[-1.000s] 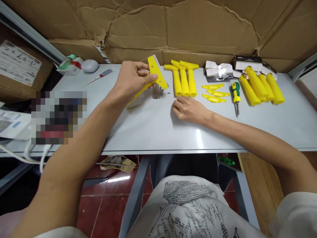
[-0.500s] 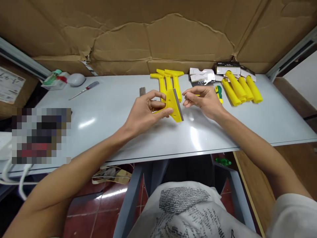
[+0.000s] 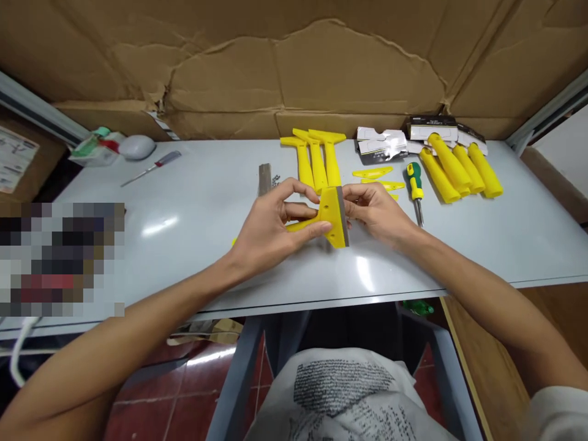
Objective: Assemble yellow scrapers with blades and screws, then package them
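My left hand (image 3: pixel 271 226) grips a yellow scraper (image 3: pixel 331 214), its wide head turned up and a grey metal blade (image 3: pixel 343 217) along its right edge. Two small holes show in the head. Close against the blade side, my right hand (image 3: pixel 374 211) has thumb and fingers pinched together. Their tips are partly behind the scraper, so what they hold cannot be made out. Beyond my hands lie several yellow scraper handles (image 3: pixel 316 160). Thin yellow plates (image 3: pixel 372 173) rest behind my right hand, beside a green and yellow screwdriver (image 3: pixel 414 184). A stack of grey blades (image 3: pixel 264 177) lies behind my left hand.
Yellow tubes (image 3: pixel 484 171) lie at the back right, near black and white packets (image 3: pixel 381 144). At the back left are a white mouse (image 3: pixel 136 147), another screwdriver (image 3: pixel 154 166) and a small clear box (image 3: pixel 94 158). Cardboard (image 3: pixel 229 73) walls the table's (image 3: pixel 184 263) rear.
My right hand has come in against the scraper's blade side, its fingertips now partly hidden. The scraper stands more upright and slightly lower in view. The screwdriver and thin plates are now uncovered.
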A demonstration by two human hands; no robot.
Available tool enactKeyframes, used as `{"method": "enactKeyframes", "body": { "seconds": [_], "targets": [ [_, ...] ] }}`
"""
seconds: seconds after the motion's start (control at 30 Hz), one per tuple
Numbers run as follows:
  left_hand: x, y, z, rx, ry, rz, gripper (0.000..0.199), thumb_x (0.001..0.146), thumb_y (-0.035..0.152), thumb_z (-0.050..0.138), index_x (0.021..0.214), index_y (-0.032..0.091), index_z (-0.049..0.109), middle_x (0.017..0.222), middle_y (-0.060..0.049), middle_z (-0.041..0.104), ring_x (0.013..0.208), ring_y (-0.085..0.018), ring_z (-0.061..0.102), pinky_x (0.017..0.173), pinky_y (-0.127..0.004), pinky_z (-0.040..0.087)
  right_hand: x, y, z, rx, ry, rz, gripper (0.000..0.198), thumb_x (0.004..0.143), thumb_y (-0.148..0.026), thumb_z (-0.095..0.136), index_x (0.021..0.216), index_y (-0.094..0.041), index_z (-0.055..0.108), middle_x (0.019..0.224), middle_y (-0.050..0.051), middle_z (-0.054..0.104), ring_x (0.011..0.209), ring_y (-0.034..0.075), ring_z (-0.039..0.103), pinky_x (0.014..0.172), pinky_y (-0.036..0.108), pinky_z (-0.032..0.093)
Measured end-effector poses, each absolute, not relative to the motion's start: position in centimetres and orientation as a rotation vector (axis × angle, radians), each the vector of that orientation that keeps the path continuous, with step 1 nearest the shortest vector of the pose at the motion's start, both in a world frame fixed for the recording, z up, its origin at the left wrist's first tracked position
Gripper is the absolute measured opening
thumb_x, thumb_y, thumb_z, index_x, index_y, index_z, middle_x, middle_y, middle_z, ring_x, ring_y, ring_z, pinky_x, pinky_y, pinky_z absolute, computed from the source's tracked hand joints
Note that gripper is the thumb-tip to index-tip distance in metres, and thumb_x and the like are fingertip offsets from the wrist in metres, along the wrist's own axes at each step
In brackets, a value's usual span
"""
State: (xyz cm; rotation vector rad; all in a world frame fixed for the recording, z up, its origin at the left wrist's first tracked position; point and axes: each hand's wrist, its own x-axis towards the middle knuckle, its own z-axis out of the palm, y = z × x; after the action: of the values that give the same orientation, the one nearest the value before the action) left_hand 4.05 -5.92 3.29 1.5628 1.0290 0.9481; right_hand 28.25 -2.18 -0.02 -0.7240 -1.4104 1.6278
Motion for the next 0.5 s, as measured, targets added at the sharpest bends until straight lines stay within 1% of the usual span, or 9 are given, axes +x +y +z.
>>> {"method": "enactKeyframes", "body": {
  "seconds": [0.17, 0.2, 0.27, 0.37, 0.43, 0.5],
  "targets": [
    [4.1, -5.7, 2.9, 1.680, 1.028, 0.936, 0.052, 0.088, 0.048, 0.108, 0.112, 0.028, 0.067, 0.101, -0.002, 0.095, 0.103, -0.031, 0.097, 0.085, -0.036, 0.075, 28.1, -2.4, -0.1, -0.755, -1.425, 1.516, 0.061, 0.081, -0.069, 0.114, 0.089, -0.017, 0.084, 0.084, 0.002, 0.078, 0.068, 0.009, 0.059, 0.063, 0.025, 0.051],
    [4.1, -5.7, 2.7, 1.692, 1.030, 0.929, 0.051, 0.089, 0.050, 0.107, 0.112, 0.028, 0.067, 0.102, -0.002, 0.095, 0.103, -0.031, 0.097, 0.085, -0.036, 0.076, 28.1, -2.4, 0.0, -0.770, -1.432, 1.488, 0.061, 0.082, -0.069, 0.114, 0.087, -0.017, 0.083, 0.084, 0.002, 0.078, 0.067, 0.009, 0.058, 0.062, 0.025, 0.051],
    [4.1, -5.7, 2.5, 1.703, 1.032, 0.926, 0.049, 0.092, 0.052, 0.106, 0.114, 0.028, 0.068, 0.102, -0.002, 0.094, 0.104, -0.031, 0.097, 0.081, -0.035, 0.077, 28.0, -2.5, 0.1, -0.788, -1.462, 1.461, 0.060, 0.082, -0.068, 0.113, 0.084, -0.017, 0.081, 0.082, 0.002, 0.077, 0.065, 0.009, 0.056, 0.061, 0.025, 0.049],
    [4.2, -5.6, 2.2, 1.730, 1.023, 0.946, 0.046, 0.095, 0.052, 0.102, 0.116, 0.028, 0.069, 0.105, -0.002, 0.094, 0.104, -0.030, 0.097, 0.073, -0.032, 0.075, 28.0, -2.7, 0.3, -0.779, -1.468, 1.517, 0.060, 0.086, -0.066, 0.112, 0.080, -0.017, 0.077, 0.080, 0.000, 0.075, 0.063, 0.008, 0.054, 0.060, 0.025, 0.047],
    [4.2, -5.5, 2.0, 1.757, 1.003, 0.942, 0.043, 0.096, 0.051, 0.100, 0.117, 0.029, 0.068, 0.105, -0.001, 0.094, 0.104, -0.030, 0.097, 0.074, -0.033, 0.076, 28.0, -2.9, 0.3, -0.771, -1.422, 1.579, 0.061, 0.085, -0.063, 0.113, 0.078, -0.017, 0.074, 0.080, -0.001, 0.073, 0.065, 0.007, 0.055, 0.061, 0.024, 0.047],
    [4.2, -5.4, 1.9, 1.779, 0.994, 0.924, 0.043, 0.097, 0.050, 0.099, 0.117, 0.030, 0.067, 0.104, 0.000, 0.094, 0.104, -0.030, 0.097, 0.080, -0.036, 0.078, 28.0, -3.1, 0.3, -0.775, -1.353, 1.641, 0.062, 0.082, -0.060, 0.115, 0.078, -0.018, 0.070, 0.078, -0.003, 0.069, 0.065, 0.006, 0.053, 0.062, 0.023, 0.047]
  ]
}}
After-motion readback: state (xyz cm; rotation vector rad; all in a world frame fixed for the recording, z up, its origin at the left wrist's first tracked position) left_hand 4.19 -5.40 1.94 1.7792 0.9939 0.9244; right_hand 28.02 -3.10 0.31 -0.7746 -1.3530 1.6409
